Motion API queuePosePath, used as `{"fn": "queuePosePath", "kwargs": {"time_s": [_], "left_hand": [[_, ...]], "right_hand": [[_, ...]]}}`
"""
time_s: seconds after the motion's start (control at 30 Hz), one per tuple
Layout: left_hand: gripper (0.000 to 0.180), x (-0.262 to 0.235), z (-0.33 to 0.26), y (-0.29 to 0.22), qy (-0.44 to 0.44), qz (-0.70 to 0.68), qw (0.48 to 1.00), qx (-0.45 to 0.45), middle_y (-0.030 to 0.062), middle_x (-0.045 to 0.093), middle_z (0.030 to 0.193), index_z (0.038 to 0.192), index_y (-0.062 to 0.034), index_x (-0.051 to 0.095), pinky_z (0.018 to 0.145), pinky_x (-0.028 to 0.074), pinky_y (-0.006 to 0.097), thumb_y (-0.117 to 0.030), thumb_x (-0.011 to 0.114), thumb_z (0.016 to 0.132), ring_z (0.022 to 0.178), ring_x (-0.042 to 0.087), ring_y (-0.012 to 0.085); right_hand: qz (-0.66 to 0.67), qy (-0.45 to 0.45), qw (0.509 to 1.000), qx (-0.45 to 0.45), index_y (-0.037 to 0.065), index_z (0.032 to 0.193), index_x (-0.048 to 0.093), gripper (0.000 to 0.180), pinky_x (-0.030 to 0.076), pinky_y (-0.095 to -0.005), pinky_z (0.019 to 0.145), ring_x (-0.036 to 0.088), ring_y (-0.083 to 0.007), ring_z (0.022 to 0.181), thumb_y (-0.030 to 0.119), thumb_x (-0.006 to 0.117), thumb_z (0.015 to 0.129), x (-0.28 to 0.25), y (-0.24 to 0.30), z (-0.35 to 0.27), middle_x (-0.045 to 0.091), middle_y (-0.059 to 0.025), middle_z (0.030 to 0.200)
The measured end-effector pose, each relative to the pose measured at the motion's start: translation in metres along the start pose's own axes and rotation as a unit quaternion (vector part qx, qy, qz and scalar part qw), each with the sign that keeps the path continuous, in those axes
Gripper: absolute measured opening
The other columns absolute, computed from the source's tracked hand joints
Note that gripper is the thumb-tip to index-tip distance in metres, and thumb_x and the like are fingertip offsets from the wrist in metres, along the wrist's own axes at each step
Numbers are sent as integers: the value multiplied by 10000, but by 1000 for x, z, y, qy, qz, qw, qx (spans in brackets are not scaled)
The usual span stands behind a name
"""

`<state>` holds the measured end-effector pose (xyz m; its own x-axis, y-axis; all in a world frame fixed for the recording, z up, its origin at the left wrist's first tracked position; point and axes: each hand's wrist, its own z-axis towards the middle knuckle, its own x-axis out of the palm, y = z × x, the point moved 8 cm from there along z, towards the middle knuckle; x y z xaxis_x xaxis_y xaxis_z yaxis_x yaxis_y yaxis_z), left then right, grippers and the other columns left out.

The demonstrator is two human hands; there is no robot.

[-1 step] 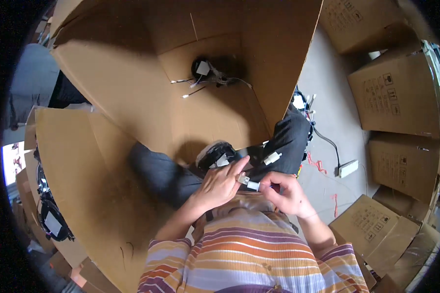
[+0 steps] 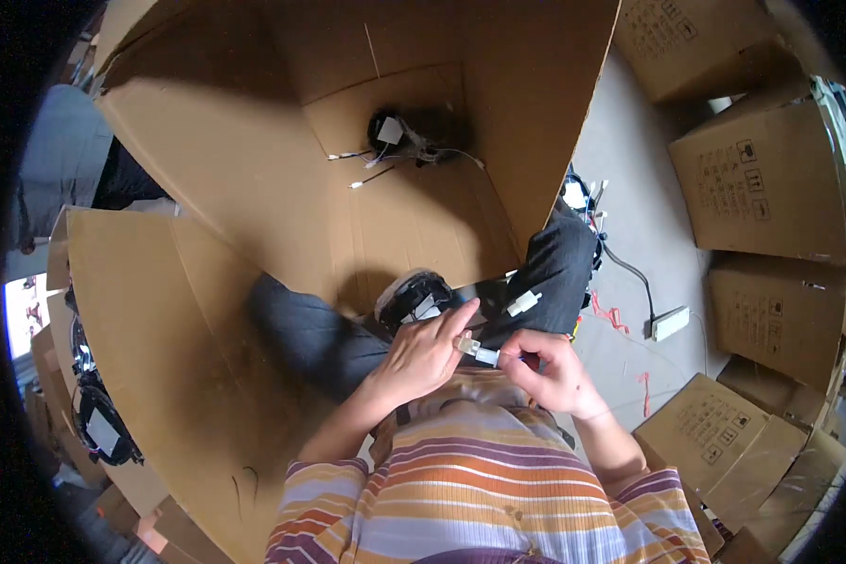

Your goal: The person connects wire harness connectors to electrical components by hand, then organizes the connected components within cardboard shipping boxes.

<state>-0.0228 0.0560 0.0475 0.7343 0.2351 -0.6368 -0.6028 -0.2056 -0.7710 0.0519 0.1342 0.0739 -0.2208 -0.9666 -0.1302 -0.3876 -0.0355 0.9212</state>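
Note:
My left hand (image 2: 420,357) pinches a translucent off-white plastic connector (image 2: 465,346), one finger stretched out beyond it. Its end meets a smaller white connector (image 2: 486,356), gripped by the fingertips of my right hand (image 2: 547,369); how far the two are pushed together I cannot tell. Dark wire shows faintly among my right fingers. Over my right leg hangs another white connector (image 2: 524,304). Just beyond my left hand sits a black coiled wire harness (image 2: 415,299) with a white label, partly covered by that hand.
A large open cardboard box (image 2: 385,221) stands before me, a labelled black harness (image 2: 387,132) with loose leads on its bottom. Its flap (image 2: 160,348) spreads to my left. Closed cartons (image 2: 766,183) line the right side. A white power strip (image 2: 670,323) lies on the floor near red string (image 2: 611,315).

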Motion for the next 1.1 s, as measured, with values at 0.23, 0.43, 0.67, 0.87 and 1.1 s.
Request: {"fn": "queuePosePath", "kwargs": {"time_s": [0.23,0.43,0.67,0.87,1.1], "left_hand": [[413,-8,6,-8,-17,85,996,30,143,515,768,1106,-1,367,540,436,347,-68,487,717,626,530,276],[419,-10,14,-5,-14,99,995,22,146,519,778,1102,-3,378,561,443,339,-78,500,708,647,532,267],[397,-7,17,-10,14,125,992,-24,147,517,812,1123,-53,375,566,429,378,-110,465,741,644,527,293],[369,-5,8,-12,-17,122,992,0,140,529,784,1107,-37,383,531,445,362,-160,453,767,597,538,287],[388,-8,6,-26,-29,115,992,34,154,526,788,1092,-12,382,542,438,357,-134,492,741,621,531,296]], "right_hand": [[-41,-28,999,13,-8,706,518,82,395,-235,476,507,-118,530,74,517,713,-1,-3,2,524,-73,614],[35,-37,999,13,-12,707,515,89,394,-230,475,496,-114,515,71,497,734,-7,-4,4,521,-68,604],[-35,-60,997,-42,8,674,519,83,390,-256,473,496,-163,500,84,509,707,-9,0,1,496,-97,579],[-3,-74,997,-30,3,701,535,104,394,-239,466,487,-96,502,102,511,723,-9,-4,-7,520,-78,577],[-63,-61,995,-47,4,699,531,93,394,-254,469,490,-141,478,95,511,707,1,-5,-6,516,-92,564]]}}
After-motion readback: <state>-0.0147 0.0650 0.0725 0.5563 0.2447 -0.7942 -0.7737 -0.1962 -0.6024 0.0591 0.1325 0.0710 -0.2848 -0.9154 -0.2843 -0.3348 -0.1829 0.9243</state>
